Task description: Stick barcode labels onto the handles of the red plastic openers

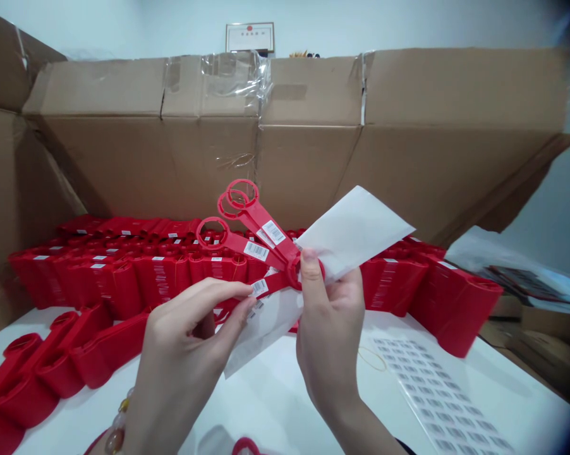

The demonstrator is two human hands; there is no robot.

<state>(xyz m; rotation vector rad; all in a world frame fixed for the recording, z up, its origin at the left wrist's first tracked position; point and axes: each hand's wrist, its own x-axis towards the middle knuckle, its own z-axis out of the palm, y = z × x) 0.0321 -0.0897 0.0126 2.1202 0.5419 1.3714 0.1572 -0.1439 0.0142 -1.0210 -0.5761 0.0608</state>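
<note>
Both hands hold up a red plastic scissor-shaped item (261,237) with ring handles and barcode stickers on its arms. My left hand (185,341) pinches one red arm near a barcode sticker, between thumb and fingers. My right hand (330,328) grips the item's pivot end together with a white paper-like sleeve (351,230). This sleeve wraps around the red pivot and spreads both up to the right and down to the left. The blades are hidden inside the sleeve.
Rows of red items (124,284) fill an opened cardboard box (304,164) behind the hands. More red items lie on the white table (266,404) at left. A barcode label sheet (441,398) and a rubber band (373,358) lie at right.
</note>
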